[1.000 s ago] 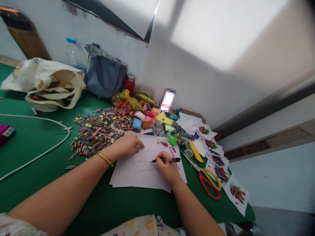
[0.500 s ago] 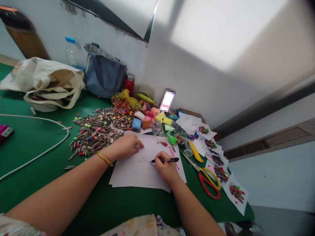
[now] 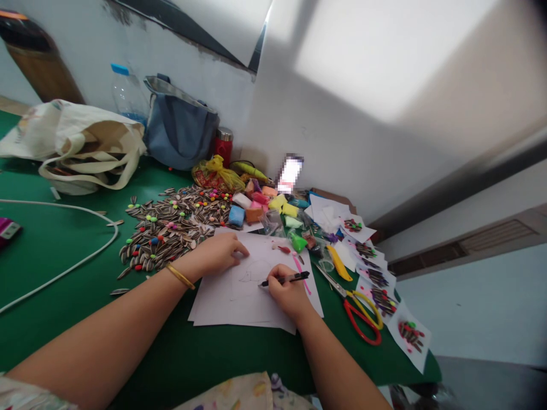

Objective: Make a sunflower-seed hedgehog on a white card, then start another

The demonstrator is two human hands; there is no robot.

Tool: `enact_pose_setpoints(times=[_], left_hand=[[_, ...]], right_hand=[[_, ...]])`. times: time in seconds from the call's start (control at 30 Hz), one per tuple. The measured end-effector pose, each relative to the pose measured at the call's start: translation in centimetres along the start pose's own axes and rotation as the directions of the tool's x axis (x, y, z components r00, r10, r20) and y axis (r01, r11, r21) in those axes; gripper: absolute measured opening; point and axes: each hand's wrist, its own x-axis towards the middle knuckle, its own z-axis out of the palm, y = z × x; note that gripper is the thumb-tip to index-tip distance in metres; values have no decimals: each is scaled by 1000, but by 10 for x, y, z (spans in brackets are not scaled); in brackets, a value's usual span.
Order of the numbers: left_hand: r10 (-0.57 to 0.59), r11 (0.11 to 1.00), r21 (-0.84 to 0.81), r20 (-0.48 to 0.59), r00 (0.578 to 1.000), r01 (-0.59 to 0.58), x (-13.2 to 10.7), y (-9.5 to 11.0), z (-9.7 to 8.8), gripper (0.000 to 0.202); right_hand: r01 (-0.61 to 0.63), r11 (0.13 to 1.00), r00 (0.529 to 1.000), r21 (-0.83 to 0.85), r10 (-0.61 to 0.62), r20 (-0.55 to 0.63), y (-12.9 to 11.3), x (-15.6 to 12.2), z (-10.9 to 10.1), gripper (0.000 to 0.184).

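Observation:
White paper sheets [image 3: 248, 310] lie stacked on the green table, with a thin line drawing [image 3: 252, 277] on the top one. My right hand [image 3: 287, 291] is closed around a black pen [image 3: 294, 277], its tip at the paper just right of the drawing. My left hand [image 3: 222, 254] rests on the upper left of the sheet, fingers stretched out and holding nothing. Beside it spreads a heap of striped sunflower seeds [image 3: 158, 245] mixed with bright coloured ones. A pink streak and a few small red pieces [image 3: 284, 249] lie on the sheet's right part.
Right of the paper lie scissors [image 3: 363, 316] with red and yellow handles and a yellow cutter [image 3: 339, 263]. Small seed-decorated cards [image 3: 412, 336] line the right edge. Colourful clay packs [image 3: 237, 215], a phone [image 3: 290, 173], a blue bag [image 3: 182, 131] and a white cable [image 3: 85, 265] surround the work.
The pen and my right hand have shifted slightly, the tip now a little lower and to the left. The drawing shows a bit more line. My left hand stays put.

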Motion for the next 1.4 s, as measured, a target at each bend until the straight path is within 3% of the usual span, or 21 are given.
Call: enact_pose_setpoints(times=[1.4], left_hand=[[-4, 1000, -5, -2, 1000, 4, -2, 3, -3, 37]], right_hand=[[9, 1000, 999, 13, -9, -46, 1, 2, -3, 11]])
